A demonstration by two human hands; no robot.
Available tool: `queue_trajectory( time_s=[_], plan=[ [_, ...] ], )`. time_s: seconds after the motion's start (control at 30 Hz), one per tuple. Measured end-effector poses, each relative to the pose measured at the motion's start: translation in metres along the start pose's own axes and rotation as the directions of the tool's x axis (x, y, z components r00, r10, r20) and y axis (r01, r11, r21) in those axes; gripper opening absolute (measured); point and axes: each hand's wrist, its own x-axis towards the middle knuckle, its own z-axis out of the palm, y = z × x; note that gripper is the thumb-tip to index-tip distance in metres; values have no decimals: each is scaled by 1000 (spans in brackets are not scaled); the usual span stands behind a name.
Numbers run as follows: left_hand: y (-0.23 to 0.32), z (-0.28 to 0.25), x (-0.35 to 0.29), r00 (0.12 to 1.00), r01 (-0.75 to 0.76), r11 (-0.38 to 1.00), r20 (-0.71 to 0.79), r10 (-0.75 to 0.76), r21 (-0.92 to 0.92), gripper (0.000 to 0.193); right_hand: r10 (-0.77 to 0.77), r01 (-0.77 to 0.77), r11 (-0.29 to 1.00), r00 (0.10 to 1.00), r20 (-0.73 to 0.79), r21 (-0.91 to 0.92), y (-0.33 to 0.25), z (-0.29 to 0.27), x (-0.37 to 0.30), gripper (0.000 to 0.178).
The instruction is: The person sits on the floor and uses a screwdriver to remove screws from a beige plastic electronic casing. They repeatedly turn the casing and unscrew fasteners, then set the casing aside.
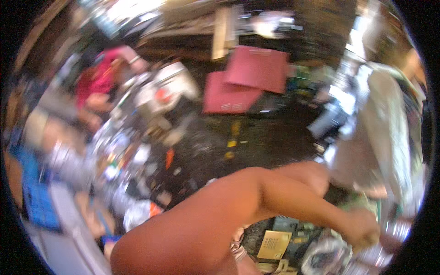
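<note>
Forearm (311, 204), bare, sloping down to the right from a bent elbow. At its end, left hand (362, 229), judging by the side of entry, with fingers seemingly curled, but too blurred for telling a grip from a loose fist; right hand not distinguishable. Just beside and below, crumpled clear plastic bag (326, 256), probably the thing within reach; to the left of it, flat yellow panel (273, 244) with rows of round marks, among small pieces. For good handling of the bag: approach from above, slow the wrist before contact, pinch only a gathered fold, and lift without dragging the panel. Better also to keep the elbow high, in order not to brush the clutter. Farther up at the right, tall pale sack (385, 128), best passed with some care. Beyond, dark floor (284, 133) with black-and-yellow strip (232, 143), then two overlapping red sheets (259, 68), and, toward the left, another person in red clothing (98, 82), near a white box (172, 82): no need to reach so far.
</note>
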Motion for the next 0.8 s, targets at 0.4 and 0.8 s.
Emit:
queue_trajectory(
  time_s=[0.4,0.8],
  plan=[
    [45,-84,-24,921,248,967,298,-252,51,85,-267,120,704,958,-104,-700,-21,100,-30,43],
    [56,-72,-21,851,467,819,422,-313,-333,112,-457,275,626,888,-57,-730,-30,83,-70,45]
  ],
)
